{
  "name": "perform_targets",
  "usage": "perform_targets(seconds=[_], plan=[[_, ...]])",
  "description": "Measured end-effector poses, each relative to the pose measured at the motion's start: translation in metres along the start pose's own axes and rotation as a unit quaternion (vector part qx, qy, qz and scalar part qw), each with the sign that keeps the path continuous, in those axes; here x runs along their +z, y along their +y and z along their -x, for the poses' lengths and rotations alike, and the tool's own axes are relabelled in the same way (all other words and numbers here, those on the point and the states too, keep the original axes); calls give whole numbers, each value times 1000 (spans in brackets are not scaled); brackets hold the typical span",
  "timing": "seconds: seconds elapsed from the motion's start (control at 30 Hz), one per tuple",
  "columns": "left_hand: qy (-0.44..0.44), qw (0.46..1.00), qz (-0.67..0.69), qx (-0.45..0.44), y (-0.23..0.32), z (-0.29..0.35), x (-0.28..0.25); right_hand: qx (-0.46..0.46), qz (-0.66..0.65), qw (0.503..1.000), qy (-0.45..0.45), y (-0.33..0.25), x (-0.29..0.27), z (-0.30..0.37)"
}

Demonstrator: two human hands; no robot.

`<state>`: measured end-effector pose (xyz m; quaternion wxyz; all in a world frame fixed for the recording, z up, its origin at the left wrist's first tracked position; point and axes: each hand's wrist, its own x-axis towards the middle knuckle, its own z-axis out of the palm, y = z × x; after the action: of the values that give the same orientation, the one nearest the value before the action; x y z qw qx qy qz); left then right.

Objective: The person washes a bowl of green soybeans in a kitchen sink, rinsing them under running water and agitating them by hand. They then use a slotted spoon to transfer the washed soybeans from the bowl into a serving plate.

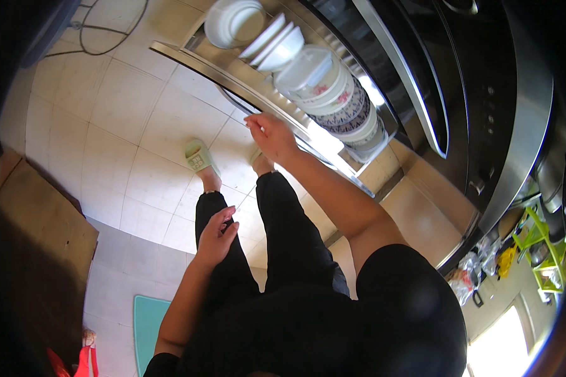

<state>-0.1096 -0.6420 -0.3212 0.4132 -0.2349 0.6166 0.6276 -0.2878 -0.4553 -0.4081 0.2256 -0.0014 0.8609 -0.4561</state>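
A pull-out dish drawer (182,56) stands open at the upper middle, loaded with crockery. My right hand (273,138) reaches to its front, fingers curled at the drawer handle (236,100); the hand hides part of that bar. White bowls (236,24) sit at the drawer's far end, beside several plates or shallow bowls (277,47) standing on edge. Nearer are a clear lidded container (305,69) and stacked patterned bowls (346,113), slightly blurred. My left hand (215,237) hangs over my left leg, holding nothing, its thumb apart from the loosely bent fingers.
My feet, in pale green slippers (198,156), stand on the tiled floor (126,125) below the drawer. A dark appliance front (478,94) rises at right. A brown cabinet or box (38,251) is at left, with a teal mat (148,327) near it. A green rack (541,251) stands far right.
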Motion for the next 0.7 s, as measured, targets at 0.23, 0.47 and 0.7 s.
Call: perform_targets(seconds=[0.23, 0.47, 0.7], plan=[[27, 999, 25, 7, 14, -1, 2, -124, 286, 950, -9, -43, 9, -172], [100, 993, 69, -9, -25, 4, -13, -153, 564, 805, -106, -43, 30, -302], [134, 985, 100, -43, -38, 3, -6, -224, 629, 726, -162, -20, 23, -328]])
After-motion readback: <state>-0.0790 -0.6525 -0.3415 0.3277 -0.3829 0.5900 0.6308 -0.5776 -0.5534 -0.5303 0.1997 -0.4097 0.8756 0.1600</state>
